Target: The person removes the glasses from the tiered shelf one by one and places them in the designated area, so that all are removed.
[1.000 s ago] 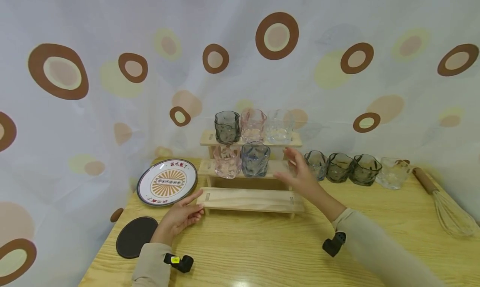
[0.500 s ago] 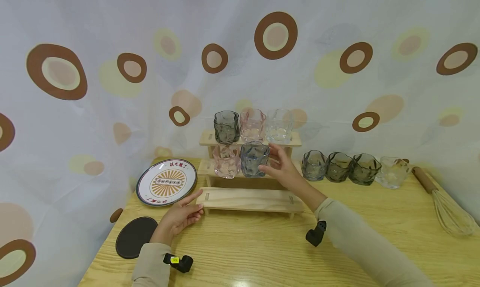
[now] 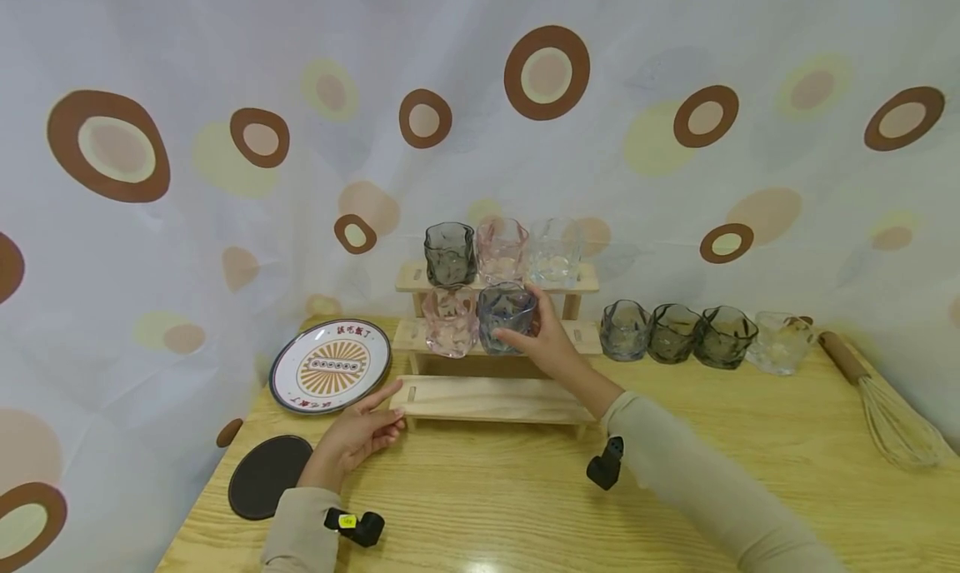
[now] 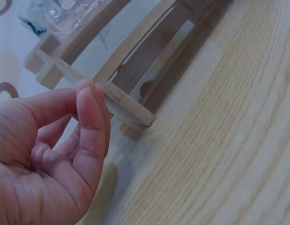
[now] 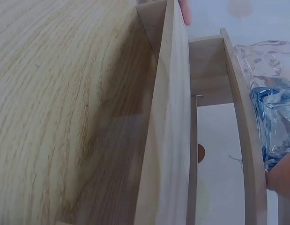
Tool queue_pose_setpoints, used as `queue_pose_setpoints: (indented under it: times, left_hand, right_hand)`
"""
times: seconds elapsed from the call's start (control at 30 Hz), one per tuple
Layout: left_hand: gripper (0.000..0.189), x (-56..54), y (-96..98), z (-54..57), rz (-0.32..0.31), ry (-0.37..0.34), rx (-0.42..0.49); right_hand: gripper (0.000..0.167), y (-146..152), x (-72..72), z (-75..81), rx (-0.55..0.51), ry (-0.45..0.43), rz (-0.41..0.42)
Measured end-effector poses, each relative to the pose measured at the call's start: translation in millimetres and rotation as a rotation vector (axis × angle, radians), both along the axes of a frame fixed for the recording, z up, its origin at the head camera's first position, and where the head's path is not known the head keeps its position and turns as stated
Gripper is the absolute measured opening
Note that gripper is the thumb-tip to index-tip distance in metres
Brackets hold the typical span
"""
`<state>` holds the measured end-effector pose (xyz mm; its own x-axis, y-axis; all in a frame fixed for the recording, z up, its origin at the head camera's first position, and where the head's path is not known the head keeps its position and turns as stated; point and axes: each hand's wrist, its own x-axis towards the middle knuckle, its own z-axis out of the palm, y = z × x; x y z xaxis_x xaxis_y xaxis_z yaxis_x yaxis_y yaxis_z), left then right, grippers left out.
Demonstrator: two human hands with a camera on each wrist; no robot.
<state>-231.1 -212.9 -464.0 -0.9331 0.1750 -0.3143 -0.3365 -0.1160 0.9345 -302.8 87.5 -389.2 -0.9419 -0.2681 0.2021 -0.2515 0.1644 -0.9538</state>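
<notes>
On the middle tier of a stepped wooden rack, my right hand holds a blue glass, thumb in front and fingers at its right side. The glass stands upright beside a pink glass. In the right wrist view the blue glass shows at the right edge, with part of the hand against it. My left hand pinches the left end of the rack's lowest tier. The left wrist view shows the left hand's thumb and finger together at the rack's corner.
The top tier bears a grey glass, a pink glass and a clear glass. Right of the rack stand several glasses in a row, then a whisk. At left lie a plate and a black round mat.
My right hand has moved left from the bare right part of the middle tier to the blue glass and taken hold of it. The left hand stays at the rack's end.
</notes>
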Motion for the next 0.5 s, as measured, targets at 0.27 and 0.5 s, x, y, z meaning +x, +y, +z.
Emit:
queue_pose_setpoints:
  times: [0.27,0.5]
  left_hand:
    - [0.060,0.3,0.7,0.8,0.006,-0.001,-0.019]
    - [0.060,0.6,0.8,0.1,0.007,-0.002,-0.027]
  right_hand:
    - [0.086,-6.9,0.4,-2.6,-0.041,-0.007,-0.060]
    - [0.085,-7.1,2.8,-1.4,-0.021,-0.015,-0.082]
